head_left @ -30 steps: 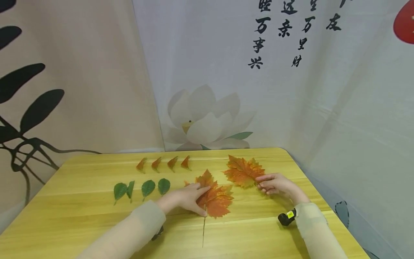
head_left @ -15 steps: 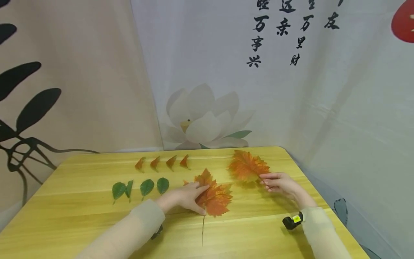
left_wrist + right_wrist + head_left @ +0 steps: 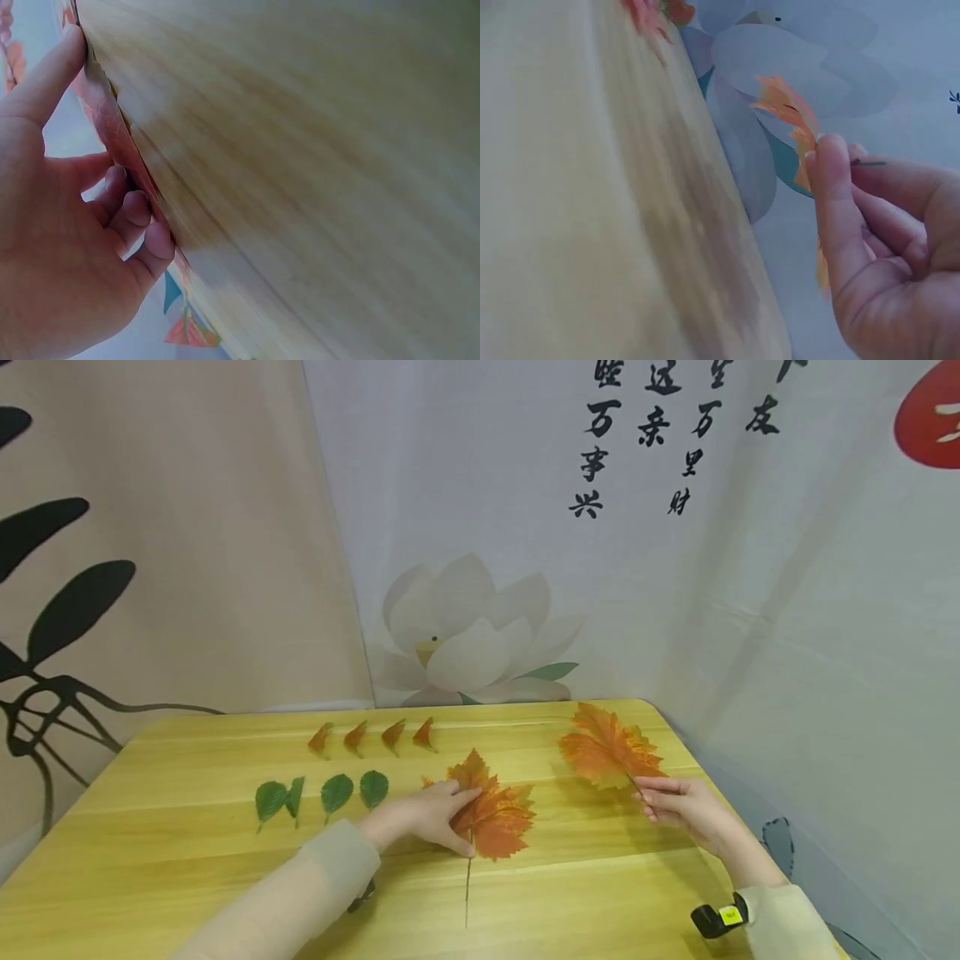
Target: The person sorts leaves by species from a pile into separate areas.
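In the head view my left hand (image 3: 431,817) rests on an orange maple leaf (image 3: 504,822) lying on the wooden table, fingers spread and the thumb beside its stem. The left wrist view has the left hand's (image 3: 67,217) thumb and fingertips touching the leaf's edge (image 3: 120,135). My right hand (image 3: 690,814) pinches the thin stem of another orange maple leaf (image 3: 606,747) between thumb and fingers. That leaf is tilted above the table's back right. From the right wrist view, the leaf (image 3: 791,109) appears nearly edge-on beyond the right hand (image 3: 885,232).
Several small reddish-brown leaves (image 3: 356,738) form a row along the table's back. Nearer lies a row of green leaves (image 3: 337,793), two of them close together at the left. A printed cloth (image 3: 480,527) hangs behind the wooden table (image 3: 187,860).
My right hand has moved to the right, carrying its maple leaf up and away from the other one. The left hand has stayed on its leaf.
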A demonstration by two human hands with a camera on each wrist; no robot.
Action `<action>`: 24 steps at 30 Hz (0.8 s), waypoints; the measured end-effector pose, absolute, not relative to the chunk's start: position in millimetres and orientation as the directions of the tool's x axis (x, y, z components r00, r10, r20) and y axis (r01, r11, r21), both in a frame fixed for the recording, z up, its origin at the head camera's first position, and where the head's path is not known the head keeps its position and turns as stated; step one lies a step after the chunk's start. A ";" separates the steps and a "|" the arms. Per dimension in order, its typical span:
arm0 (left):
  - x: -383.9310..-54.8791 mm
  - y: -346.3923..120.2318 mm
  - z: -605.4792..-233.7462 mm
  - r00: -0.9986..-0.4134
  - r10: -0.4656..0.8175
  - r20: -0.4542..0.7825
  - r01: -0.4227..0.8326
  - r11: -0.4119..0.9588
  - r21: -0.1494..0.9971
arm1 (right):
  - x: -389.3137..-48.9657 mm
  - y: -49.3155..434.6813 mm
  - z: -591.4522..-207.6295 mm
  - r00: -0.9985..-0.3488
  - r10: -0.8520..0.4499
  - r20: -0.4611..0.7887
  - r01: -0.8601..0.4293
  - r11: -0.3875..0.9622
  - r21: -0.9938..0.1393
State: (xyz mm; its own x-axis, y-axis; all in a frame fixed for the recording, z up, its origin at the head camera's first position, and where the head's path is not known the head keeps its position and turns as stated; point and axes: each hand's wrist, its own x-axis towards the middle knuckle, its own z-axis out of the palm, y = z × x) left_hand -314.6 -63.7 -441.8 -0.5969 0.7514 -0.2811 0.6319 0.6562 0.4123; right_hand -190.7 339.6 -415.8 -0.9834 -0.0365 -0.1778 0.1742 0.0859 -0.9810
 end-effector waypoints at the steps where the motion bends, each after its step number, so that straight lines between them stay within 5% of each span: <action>1: -314.6 -63.7 -441.5 -0.596 0.752 -0.281 0.634 0.655 0.411 | -186.1 339.1 -416.6 -0.982 -0.030 -0.185 0.182 0.073 -0.980; 24: -314.0 -63.3 -440.8 -0.593 0.756 -0.279 0.642 0.652 0.403 | -149.3 304.0 -444.7 -0.964 -0.081 -0.252 0.242 0.112 -0.964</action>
